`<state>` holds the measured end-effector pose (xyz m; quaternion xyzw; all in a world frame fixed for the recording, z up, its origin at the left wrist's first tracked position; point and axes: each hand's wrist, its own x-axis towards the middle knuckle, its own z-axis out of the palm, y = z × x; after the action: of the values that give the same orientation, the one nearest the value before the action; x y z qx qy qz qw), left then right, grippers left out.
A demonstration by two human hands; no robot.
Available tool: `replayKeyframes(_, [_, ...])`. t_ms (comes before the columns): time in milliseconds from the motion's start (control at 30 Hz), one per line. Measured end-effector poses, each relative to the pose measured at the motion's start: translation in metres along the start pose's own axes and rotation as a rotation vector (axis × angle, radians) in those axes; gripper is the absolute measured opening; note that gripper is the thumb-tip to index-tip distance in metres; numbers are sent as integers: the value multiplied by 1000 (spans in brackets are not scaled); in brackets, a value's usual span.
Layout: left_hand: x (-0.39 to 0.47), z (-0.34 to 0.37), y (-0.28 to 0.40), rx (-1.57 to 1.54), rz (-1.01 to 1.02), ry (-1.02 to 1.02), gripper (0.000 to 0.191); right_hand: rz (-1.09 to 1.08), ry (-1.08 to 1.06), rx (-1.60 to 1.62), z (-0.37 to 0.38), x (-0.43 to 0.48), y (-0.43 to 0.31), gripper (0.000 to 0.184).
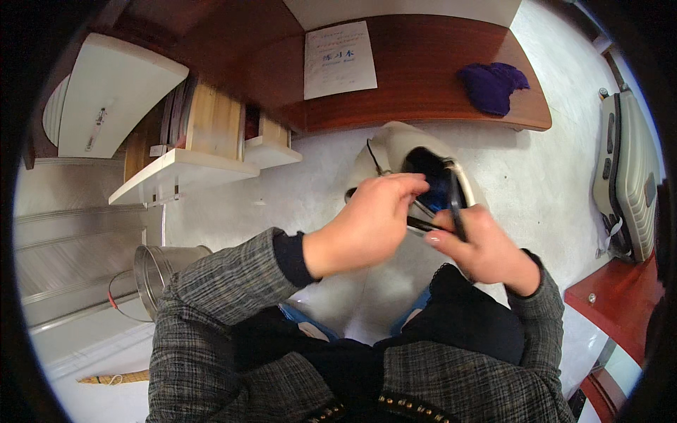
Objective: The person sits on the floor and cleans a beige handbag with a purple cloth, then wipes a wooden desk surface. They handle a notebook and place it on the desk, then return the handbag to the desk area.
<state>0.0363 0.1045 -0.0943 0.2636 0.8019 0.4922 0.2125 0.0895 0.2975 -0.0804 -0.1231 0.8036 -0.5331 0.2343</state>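
Note:
A cream bag (404,138) with a dark opening hangs or stands before me, below the desk's edge; which of the two I cannot tell. My right hand (478,244) is closed around a black strap (456,203) at the right side of the opening. At the left of the opening is my left hand (367,222), slightly blurred, with bent fingers near the bag's rim; whether it pinches anything is hidden. Something dark and bluish shows inside the bag. A purple cloth item (492,87) lies crumpled on the desk, beyond my right hand.
The reddish-brown wooden desk (423,69) bears a printed exercise sheet or booklet (339,61). White drawers (182,165) stand pulled out at left. A metal bucket (158,264) is at lower left, a straw broom (119,378) below it. A pale suitcase (627,180) stands at right, near a red-brown surface (616,299).

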Motion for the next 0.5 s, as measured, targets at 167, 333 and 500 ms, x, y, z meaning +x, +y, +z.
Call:
replayKeyframes(167, [30,20,-24,-500,-530,79,26,-319,232,-427,53,17,35,29])
replayKeyframes(333, [37,18,-66,-415,-387,-52,35,-402,311,-548,70,23,36,29])
replayKeyframes(500, [54,15,-80,-589,-283,135,38,-537,279,-527,79,26,40,32])
